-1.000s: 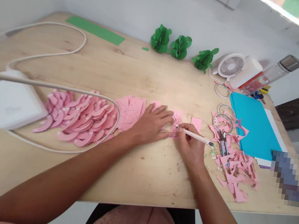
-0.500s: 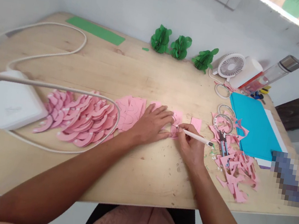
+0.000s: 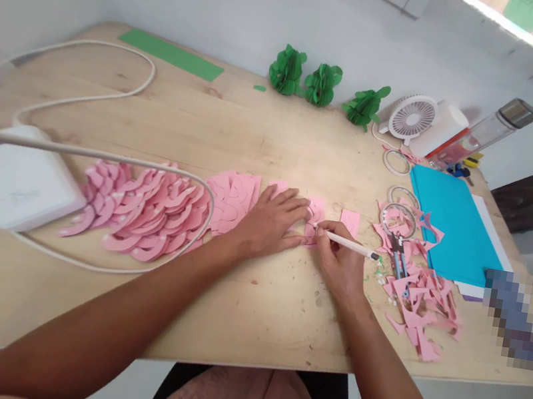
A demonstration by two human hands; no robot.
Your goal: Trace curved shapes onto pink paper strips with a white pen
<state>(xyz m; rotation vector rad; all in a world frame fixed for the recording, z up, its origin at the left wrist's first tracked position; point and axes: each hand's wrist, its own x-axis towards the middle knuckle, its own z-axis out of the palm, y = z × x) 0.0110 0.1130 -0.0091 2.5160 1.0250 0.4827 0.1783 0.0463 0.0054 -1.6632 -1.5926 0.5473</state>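
Observation:
My right hand [image 3: 339,257] grips a white pen [image 3: 353,245], its tip at a pink paper piece [image 3: 315,210] that bears dark curved lines. My left hand [image 3: 273,221] lies flat with fingers spread, its fingertips on the left side of that piece and its palm partly over other pink paper. To the left are pink sheets with drawn curves [image 3: 233,201] and a heap of cut pink curved shapes [image 3: 158,209]. A small pink rectangle [image 3: 349,221] rests just beyond my right hand.
Pink scraps [image 3: 424,305], scissors [image 3: 399,254] and tape rolls [image 3: 398,219] lie at the right, beside blue sheets [image 3: 455,222]. Green paper clusters [image 3: 322,85], a small fan [image 3: 413,117] and a bottle [image 3: 494,131] line the back. A white box [image 3: 21,181] and looping cable [image 3: 111,94] occupy the left.
The pen tip and right fingers have shifted very slightly on the pink piece. My left hand stays where it was.

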